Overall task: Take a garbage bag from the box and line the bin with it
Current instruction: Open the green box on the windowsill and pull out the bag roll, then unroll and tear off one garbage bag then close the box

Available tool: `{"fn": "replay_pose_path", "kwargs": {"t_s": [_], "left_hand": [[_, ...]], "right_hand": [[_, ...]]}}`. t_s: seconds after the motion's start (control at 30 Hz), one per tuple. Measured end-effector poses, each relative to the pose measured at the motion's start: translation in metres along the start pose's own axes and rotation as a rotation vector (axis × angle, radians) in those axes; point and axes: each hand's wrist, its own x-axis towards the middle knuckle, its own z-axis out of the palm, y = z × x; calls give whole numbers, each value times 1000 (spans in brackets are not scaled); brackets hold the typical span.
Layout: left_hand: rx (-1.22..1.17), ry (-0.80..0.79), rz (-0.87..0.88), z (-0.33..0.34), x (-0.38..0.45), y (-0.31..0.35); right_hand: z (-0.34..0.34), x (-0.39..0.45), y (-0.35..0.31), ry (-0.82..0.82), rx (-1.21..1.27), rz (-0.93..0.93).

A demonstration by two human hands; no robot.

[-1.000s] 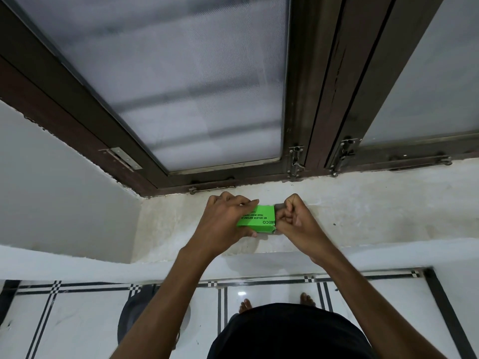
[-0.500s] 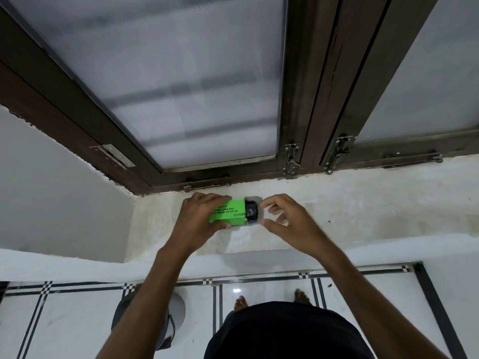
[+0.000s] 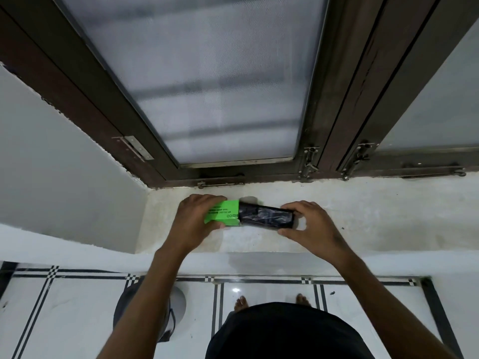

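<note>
On the pale stone sill under the window, the fingers of the right hand (image 3: pixel 312 225) pinch the far-right end of a black roll of bags (image 3: pixel 267 216), thumb on the near side and fingertips over the far side, so the roll is plainly gripped. The left hand (image 3: pixel 197 218) is wrapped around the green box (image 3: pixel 225 213), thumb along its near edge and fingers curled over the far edge, holding it steady just above or on the sill; which, I cannot tell. Most of the roll sticks out of the box's open right end, with only its left end inside.

Moving outward, both forearms reach up from the near edge of the view across the white ledge to the sill (image 3: pixel 363 216). The window frame (image 3: pixel 326 141) with its latches runs along the far side. Down on the tiled floor, to the left of the person's bare feet, a dark round bin (image 3: pixel 145 314) stands partly hidden behind the left forearm; it looks unlined, though little of it shows.

To my eye this is the taking-out step, nearly done. The next move calls for drawing the roll fully clear to the right, then separating one bag from it, which likely needs the box set down so both hands can work. Then comes opening the bag and carrying it down to the bin.
</note>
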Motion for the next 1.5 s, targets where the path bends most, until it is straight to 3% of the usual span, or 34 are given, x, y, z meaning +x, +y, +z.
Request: {"fn": "replay_pose_path", "kwargs": {"t_s": [0.2, 0.33, 0.4, 0.5, 0.6, 0.8, 1.0, 1.27, 1.5], "left_hand": [[20, -10, -76, -14, 0, -15], [-337, 253, -113, -16, -6, 51], [-482, 164, -148, -8, -9, 86], [-657, -118, -245, 17, -9, 114], [-843, -233, -381, 33, -4, 129], [-1113, -251, -598, 45, 9, 148], [-1224, -235, -638, 50, 17, 162], [-1321, -164, -704, 55, 30, 184], [-1687, -452, -711, 40, 43, 179]], "right_hand": [[-23, -44, 26, 255, -76, 130], [-20, -43, 18, 199, -321, 84], [-19, -32, 7, 170, -345, 49], [-21, -19, 2, 171, -319, 66], [-28, -17, 4, 225, -238, 104], [-33, -14, 11, 245, -73, 110], [-36, -13, 17, 356, 384, 254], [-47, -17, 18, 246, 548, 360], [-61, -31, -4, 238, 825, 310]]}}
